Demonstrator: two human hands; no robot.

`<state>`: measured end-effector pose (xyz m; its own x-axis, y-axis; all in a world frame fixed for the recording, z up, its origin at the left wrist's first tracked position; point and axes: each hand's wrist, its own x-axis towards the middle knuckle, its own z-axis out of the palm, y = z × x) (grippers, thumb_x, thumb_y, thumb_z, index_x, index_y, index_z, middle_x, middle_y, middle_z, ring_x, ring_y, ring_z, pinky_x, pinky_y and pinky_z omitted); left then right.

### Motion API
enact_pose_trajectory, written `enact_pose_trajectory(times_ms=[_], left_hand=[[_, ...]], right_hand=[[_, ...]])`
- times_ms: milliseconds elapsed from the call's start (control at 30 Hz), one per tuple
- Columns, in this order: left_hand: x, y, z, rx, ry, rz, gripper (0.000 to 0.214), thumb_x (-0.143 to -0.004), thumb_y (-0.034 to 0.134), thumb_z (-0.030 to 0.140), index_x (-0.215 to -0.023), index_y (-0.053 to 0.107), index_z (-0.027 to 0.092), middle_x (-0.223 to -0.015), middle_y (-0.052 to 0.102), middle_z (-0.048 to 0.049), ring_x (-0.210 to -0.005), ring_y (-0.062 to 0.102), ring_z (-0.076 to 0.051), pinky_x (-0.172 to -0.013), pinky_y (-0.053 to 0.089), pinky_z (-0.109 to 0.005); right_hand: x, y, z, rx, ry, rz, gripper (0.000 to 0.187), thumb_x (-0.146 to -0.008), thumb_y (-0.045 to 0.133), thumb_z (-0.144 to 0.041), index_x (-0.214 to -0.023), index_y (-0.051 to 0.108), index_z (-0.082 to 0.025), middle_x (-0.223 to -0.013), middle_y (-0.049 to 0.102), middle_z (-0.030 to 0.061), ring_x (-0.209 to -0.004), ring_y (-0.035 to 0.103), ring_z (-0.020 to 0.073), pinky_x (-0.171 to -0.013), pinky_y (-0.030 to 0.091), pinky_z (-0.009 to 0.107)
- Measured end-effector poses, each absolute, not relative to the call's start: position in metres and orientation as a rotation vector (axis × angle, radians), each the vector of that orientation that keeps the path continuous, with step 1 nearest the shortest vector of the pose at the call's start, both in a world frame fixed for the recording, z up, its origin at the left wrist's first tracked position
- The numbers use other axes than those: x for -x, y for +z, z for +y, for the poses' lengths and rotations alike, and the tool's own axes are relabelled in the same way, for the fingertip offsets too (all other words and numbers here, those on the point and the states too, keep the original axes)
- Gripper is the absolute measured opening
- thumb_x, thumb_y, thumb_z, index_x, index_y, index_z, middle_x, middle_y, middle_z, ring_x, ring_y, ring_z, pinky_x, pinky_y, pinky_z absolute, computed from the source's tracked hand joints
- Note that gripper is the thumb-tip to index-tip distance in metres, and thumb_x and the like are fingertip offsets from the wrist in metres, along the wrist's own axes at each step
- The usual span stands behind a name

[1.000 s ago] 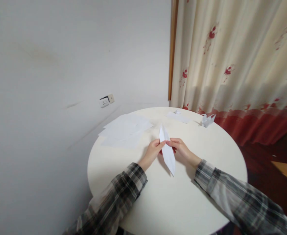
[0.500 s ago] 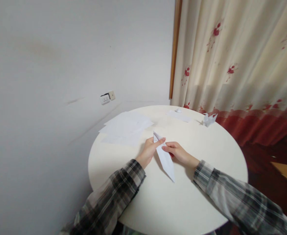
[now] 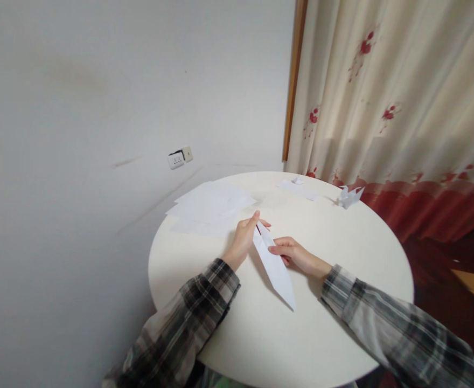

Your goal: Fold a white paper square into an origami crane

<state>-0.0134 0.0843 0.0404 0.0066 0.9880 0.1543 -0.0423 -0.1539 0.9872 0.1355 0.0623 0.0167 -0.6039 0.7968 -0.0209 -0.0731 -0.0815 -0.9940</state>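
Observation:
A long, narrow piece of folded white paper (image 3: 274, 271) slants over the table, its pointed end toward me. At its far end is my left hand (image 3: 243, 237), the thumb raised along the tip and the fingers curled behind the paper. My right hand (image 3: 295, 253) pinches the paper's right edge, thumb on top and fingers underneath. Between the layers near the far tip a narrow slit shows. How firmly the left fingers press is partly hidden.
The round white table (image 3: 253, 334) carries a spread of loose white sheets (image 3: 208, 202) at back left. At the back lie a small paper piece (image 3: 297, 180) and a flat sheet (image 3: 295, 189). A folded paper crane (image 3: 349, 198) stands back right, near the curtain (image 3: 382, 118).
My left thumb has lifted from the paper's face to its far tip. The paper's near end has shifted slightly toward me and right. My right hand keeps its pinch.

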Motion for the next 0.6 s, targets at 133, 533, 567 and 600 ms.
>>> enact_pose_trajectory(times_ms=[133, 533, 567, 600], left_hand=[[0.017, 0.037, 0.091, -1.286, 1.331, 1.111, 0.050, -0.080, 0.045, 0.054, -0.064, 0.066, 0.012, -0.057, 0.061, -0.0045, -0.051, 0.052, -0.013, -0.052, 0.037, -0.024], [0.010, 0.030, 0.080, -1.305, 0.884, 0.888, 0.045, -0.065, 0.069, 0.048, -0.083, 0.065, 0.007, -0.076, 0.066, -0.0097, -0.068, 0.060, -0.016, -0.064, 0.045, -0.026], [0.007, 0.028, 0.078, -1.297, 0.876, 0.898, 0.043, -0.064, 0.070, 0.047, -0.080, 0.065, 0.007, -0.075, 0.066, -0.0095, -0.067, 0.060, -0.016, -0.063, 0.045, -0.026], [0.005, 0.026, 0.076, -1.284, 0.868, 0.904, 0.042, -0.063, 0.071, 0.046, -0.079, 0.065, 0.007, -0.075, 0.066, -0.0094, -0.066, 0.060, -0.016, -0.062, 0.045, -0.026]], right_hand=[[-0.137, 0.015, 0.062, 0.797, 1.753, -1.596, 0.043, -0.067, 0.064, -0.045, -0.048, 0.038, -0.017, -0.041, 0.032, -0.0081, -0.039, 0.023, 0.0041, -0.044, 0.010, 0.024], [-0.141, 0.015, 0.082, 0.875, 1.211, -1.352, 0.036, -0.068, 0.062, -0.043, -0.050, 0.043, -0.018, -0.046, 0.032, -0.0062, -0.044, 0.027, 0.0071, -0.044, 0.017, 0.024], [-0.141, 0.017, 0.084, 0.889, 1.169, -1.355, 0.037, -0.069, 0.061, -0.043, -0.049, 0.042, -0.018, -0.046, 0.032, -0.0062, -0.044, 0.027, 0.0072, -0.044, 0.018, 0.024], [-0.142, 0.019, 0.086, 0.905, 1.128, -1.357, 0.038, -0.069, 0.061, -0.044, -0.047, 0.041, -0.019, -0.045, 0.032, -0.0062, -0.044, 0.028, 0.0074, -0.043, 0.019, 0.024]])
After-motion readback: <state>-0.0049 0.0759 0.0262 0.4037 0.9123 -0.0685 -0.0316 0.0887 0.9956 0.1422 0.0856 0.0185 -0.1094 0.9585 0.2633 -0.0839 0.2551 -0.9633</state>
